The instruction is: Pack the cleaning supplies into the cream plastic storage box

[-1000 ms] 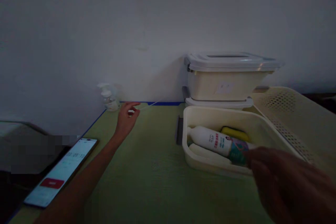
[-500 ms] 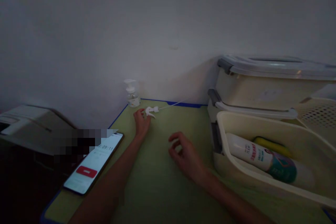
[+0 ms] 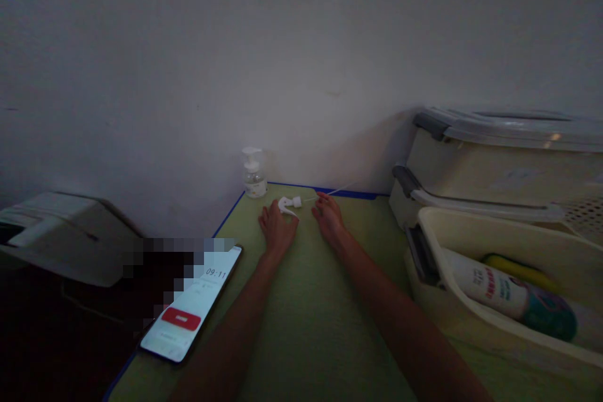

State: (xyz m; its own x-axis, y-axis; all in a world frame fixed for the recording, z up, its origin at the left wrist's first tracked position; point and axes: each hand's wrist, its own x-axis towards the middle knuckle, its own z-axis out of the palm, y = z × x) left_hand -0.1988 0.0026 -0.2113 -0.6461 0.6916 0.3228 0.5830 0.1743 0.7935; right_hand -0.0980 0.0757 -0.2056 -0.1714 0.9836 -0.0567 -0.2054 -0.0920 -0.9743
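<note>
A white spray-trigger head [image 3: 288, 204] with a thin white tube [image 3: 338, 190] lies at the far edge of the green table [image 3: 301, 320], near the wall. My left hand [image 3: 277, 228] rests just left of it, fingers touching the trigger head. My right hand [image 3: 328, 217] lies flat just right of it, fingertips at the tube. Neither hand has lifted it. The light is dim.
A small pump bottle [image 3: 254, 173] stands by the wall. A phone [image 3: 192, 304] with a lit screen lies at the table's left edge. At the right, a cream basket [image 3: 452, 314] holds a white bottle [image 3: 492, 292]; lidded bins [image 3: 504, 151] are stacked behind.
My right hand came from near the basket across to the spray head at the far edge. The left hand stayed by the spray head. The view swung left.
</note>
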